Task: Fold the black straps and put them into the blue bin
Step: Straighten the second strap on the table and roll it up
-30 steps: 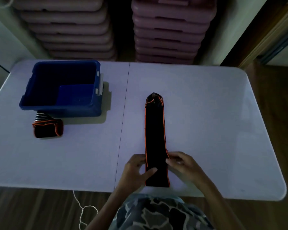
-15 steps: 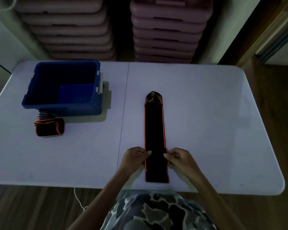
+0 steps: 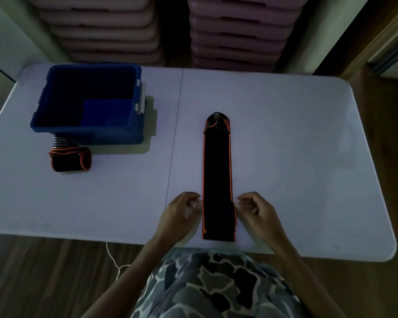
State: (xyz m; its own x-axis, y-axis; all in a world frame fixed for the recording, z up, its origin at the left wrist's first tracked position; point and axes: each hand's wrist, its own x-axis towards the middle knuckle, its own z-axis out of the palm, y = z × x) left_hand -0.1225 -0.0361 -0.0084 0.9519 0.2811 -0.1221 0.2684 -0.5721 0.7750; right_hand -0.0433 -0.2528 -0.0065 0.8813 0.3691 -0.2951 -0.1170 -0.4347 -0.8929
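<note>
At the near edge of the surface (image 3: 285, 134), two bare hands sit on either side of a long black strap (image 3: 217, 175). The left hand (image 3: 182, 214) is just beside the strap's left edge. Its fingers are curled in, and the fingertips (image 3: 194, 203) reach the orange line along that edge. The right hand (image 3: 255, 210) is just beside the right edge, with its fingers curled the same way. Its fingertips (image 3: 238, 204) touch that edge too. I cannot tell if either grip is really pinching the strap or only touching it.

The strap lies flat and straight. It runs from the near edge of the surface away from the person. It is black with thin orange lines down both sides. Its far end comes to a point, with a small pale bit at the tip.

Farther off, on the left side of the surface, stands the blue bin (image 3: 41, 106). It is well apart from the long strap. The inside looks dark, and part of the blue floor shows.

Just in front of the bin lies a second strap (image 3: 70, 158), folded up into a short bundle. It is black with orange lines as well, and a striped part sticks out toward the bin.

Behind the surface are two tall stacks of pink trays (image 3: 237, 31). A white cord (image 3: 115, 260) hangs down over the wooden floor (image 3: 44, 276).
</note>
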